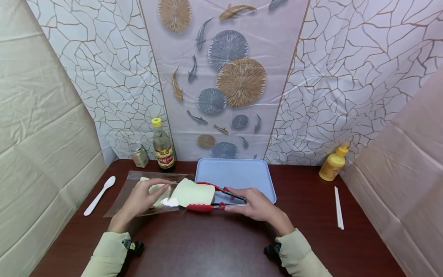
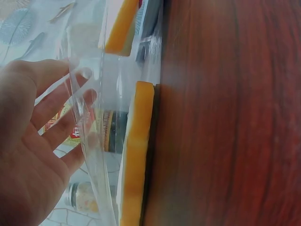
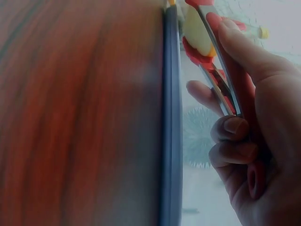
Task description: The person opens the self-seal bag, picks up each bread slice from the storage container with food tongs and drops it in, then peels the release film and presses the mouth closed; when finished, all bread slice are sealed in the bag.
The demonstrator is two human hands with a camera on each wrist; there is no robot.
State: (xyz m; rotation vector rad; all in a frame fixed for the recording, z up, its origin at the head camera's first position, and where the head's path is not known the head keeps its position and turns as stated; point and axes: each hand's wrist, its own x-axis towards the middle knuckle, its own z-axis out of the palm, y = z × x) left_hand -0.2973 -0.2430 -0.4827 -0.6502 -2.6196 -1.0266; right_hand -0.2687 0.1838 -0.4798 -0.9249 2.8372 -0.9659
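My left hand point(image 1: 141, 197) pinches the upper edge of a clear plastic bag point(image 1: 119, 198), holding the film up in the left wrist view. Inside the bag, a bread slice with a yellow-brown crust point(image 2: 138, 141) lies flat on the table. My right hand point(image 1: 255, 204) grips red-and-silver tongs point(image 3: 235, 75) by their handles. Between the tongs' red tips is another white bread slice point(image 1: 196, 193), raised above the table. One end of this slice is at the bag's mouth, the other over the front left of a light blue tray point(image 1: 235, 173).
A sauce bottle with a yellow cap point(image 1: 164, 151) and a small seasoning jar point(image 1: 139, 156) stand at the back left. Beside the bag lies a white spoon point(image 1: 99, 196). On the right are a yellow squeeze bottle point(image 1: 333, 164) and white chopsticks point(image 1: 339, 208).
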